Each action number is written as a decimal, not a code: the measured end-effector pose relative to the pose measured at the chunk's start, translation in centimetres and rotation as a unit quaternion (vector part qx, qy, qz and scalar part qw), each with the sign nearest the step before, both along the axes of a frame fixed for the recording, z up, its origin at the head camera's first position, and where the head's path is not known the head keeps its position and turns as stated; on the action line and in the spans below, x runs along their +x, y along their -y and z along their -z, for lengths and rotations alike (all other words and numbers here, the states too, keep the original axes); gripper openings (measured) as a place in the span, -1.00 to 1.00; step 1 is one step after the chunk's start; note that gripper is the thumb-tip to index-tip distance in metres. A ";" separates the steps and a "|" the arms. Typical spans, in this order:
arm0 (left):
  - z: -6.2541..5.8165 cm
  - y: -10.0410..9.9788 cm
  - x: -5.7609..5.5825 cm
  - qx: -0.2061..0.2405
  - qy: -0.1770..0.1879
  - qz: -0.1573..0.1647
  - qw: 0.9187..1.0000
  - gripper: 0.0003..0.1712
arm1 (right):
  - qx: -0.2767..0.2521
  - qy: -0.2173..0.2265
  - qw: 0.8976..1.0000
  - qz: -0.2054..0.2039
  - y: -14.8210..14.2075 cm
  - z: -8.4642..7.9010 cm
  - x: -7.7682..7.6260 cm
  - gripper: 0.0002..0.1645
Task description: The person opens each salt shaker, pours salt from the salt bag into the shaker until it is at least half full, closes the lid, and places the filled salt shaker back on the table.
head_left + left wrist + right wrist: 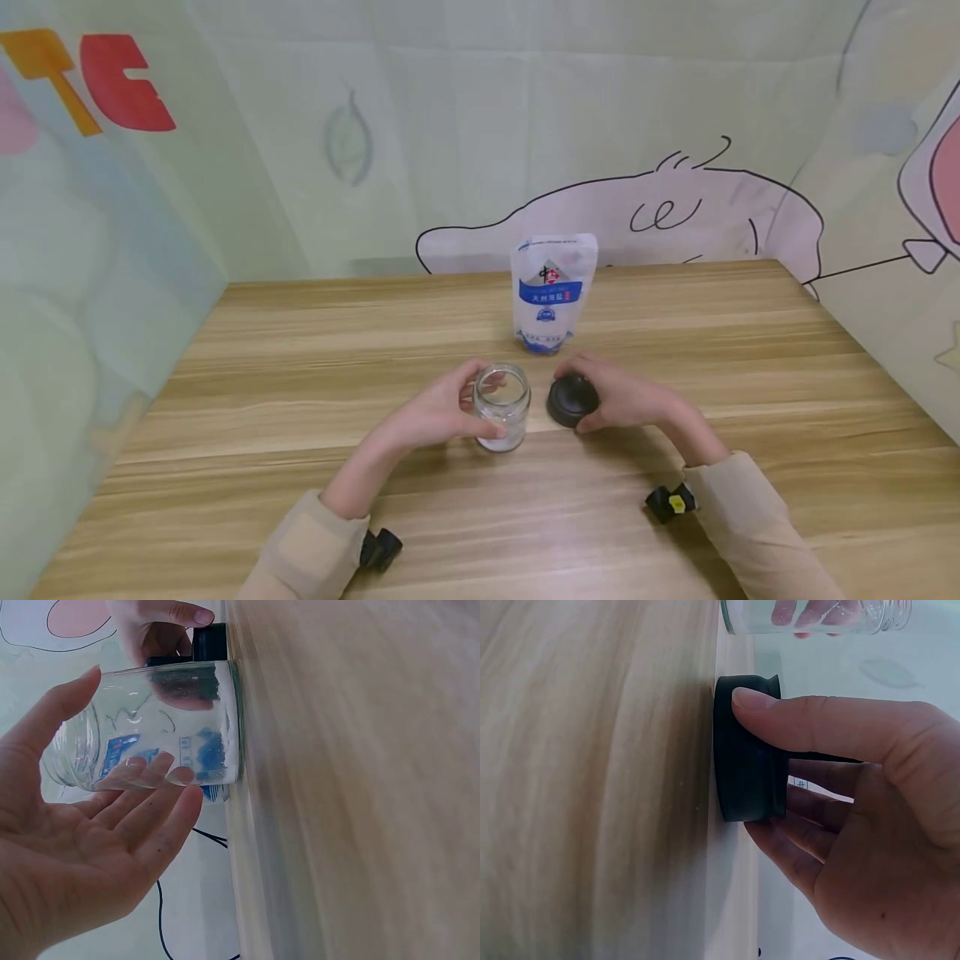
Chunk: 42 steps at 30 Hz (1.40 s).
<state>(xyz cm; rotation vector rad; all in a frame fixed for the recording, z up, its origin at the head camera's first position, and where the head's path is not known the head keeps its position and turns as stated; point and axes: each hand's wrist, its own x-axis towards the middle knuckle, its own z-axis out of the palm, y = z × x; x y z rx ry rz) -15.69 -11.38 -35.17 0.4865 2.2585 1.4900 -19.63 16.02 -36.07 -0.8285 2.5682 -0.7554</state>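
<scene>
Pale printed backdrop (450, 100) runs along the left, far and right edges of the wood-grain desk (330, 333), with an orange T (52, 71) and a red letter (120, 83) up on the left — can't tell if that one's a C or an E.

Left hand (431, 417) has the glass jar (512, 410), thumb on the near side and fingers round the far side, a little apart from each other. Right hand (626, 396) is pinching the black lid (570, 400) by its side, thumb on one side, fingers across from it and slightly spread.

White pouch (551, 312) stands upright, in from the far edge and a bit right of its middle. Blue band reads 天然海盐, with 中 above it next to a red mark; the smaller print is too tiny for me.

The jar's upright, mouth up, roughly midway between the desk's left and right edges — a thin white layer (228, 724) sits at the bottom. The lid is down on the desk just beside it, toward the right edge.
</scene>
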 end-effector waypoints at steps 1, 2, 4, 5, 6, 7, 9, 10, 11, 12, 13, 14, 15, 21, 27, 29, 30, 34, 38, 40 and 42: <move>0.0 0.0 0.0 0.001 0.000 0.000 1.000 -0.19 | 0.000 0.001 1.000 0.000 0.0 0.0 0.0 -0.19; 0.0 0.0 0.0 0.001 -0.001 0.002 1.000 -0.19 | 0.000 0.002 1.000 0.001 0.0 0.0 0.0 -0.19; 0.0 0.0 0.0 0.001 -0.003 0.005 1.000 -0.20 | 0.001 0.002 1.000 0.002 0.0 0.0 0.0 -0.18; 0.0 0.0 0.0 0.001 -0.004 0.006 1.000 -0.20 | 0.002 0.003 1.000 0.003 0.0 0.0 0.0 -0.17; 0.0 0.0 0.0 0.001 -0.005 0.007 1.000 -0.20 | 0.002 0.002 1.000 0.003 0.1 -0.1 0.1 -0.17; 0.1 0.0 0.0 0.000 -0.006 0.008 1.000 -0.20 | 0.003 0.002 1.000 0.004 0.1 -0.1 0.1 -0.16; 0.1 0.0 0.0 -0.003 -0.008 0.010 1.000 -0.21 | 0.003 0.003 1.000 0.004 0.1 -0.2 0.1 -0.15; 0.1 0.0 0.0 -0.005 -0.010 0.010 1.000 -0.20 | 0.003 0.004 1.000 0.004 0.1 -0.2 0.2 -0.14; 0.1 0.0 0.0 -0.008 -0.011 0.010 1.000 -0.20 | 0.002 0.005 1.000 0.004 0.1 -0.2 0.2 -0.14; 0.1 0.0 0.0 -0.008 -0.012 0.010 1.000 -0.20 | 0.002 0.005 1.000 0.004 0.1 -0.2 0.2 -0.13; 0.1 0.0 0.1 -0.011 -0.014 0.011 1.000 -0.20 | 0.002 0.006 1.000 0.004 0.0 -0.2 0.2 -0.12; 0.0 -0.1 0.1 -0.013 -0.016 0.010 1.000 -0.21 | 0.001 0.006 1.000 0.004 0.0 -0.2 0.2 -0.12; 0.0 -0.1 0.1 -0.014 -0.017 0.010 1.000 -0.21 | 0.001 0.006 1.000 0.004 0.0 -0.2 0.2 -0.11; 0.1 -0.3 0.1 -0.012 -0.017 0.010 1.000 -0.21 | -0.002 0.008 1.000 0.001 -0.1 -0.3 0.2 -0.06; 0.1 -0.1 0.2 -0.013 -0.027 0.014 0.999 -0.19 | -0.008 0.014 1.000 -0.001 -0.3 -0.3 0.1 -0.04; 0.1 -0.1 0.2 -0.011 -0.029 0.016 0.999 -0.18 | -0.009 0.016 1.000 -0.001 -0.3 -0.3 0.1 -0.03; 0.1 0.0 0.2 -0.011 -0.030 0.017 0.999 -0.18 | -0.008 0.016 1.000 -0.001 -0.3 -0.3 0.0 -0.02; 0.2 0.0 0.2 -0.013 -0.031 0.019 0.999 -0.17 | -0.006 0.015 1.000 -0.001 -0.4 -0.3 0.0 0.00; 0.1 0.1 0.1 -0.016 -0.027 0.021 0.999 -0.16 | -0.006 0.009 1.000 0.000 -0.5 -0.4 -0.1 0.03; 0.1 0.1 0.1 -0.020 -0.024 0.020 0.999 -0.16 | -0.006 0.011 1.000 0.004 -0.5 -0.5 0.0 0.03; 0.1 0.1 0.1 -0.028 -0.023 0.019 0.999 -0.14 | -0.006 0.016 1.000 0.010 -0.5 -0.6 0.0 0.01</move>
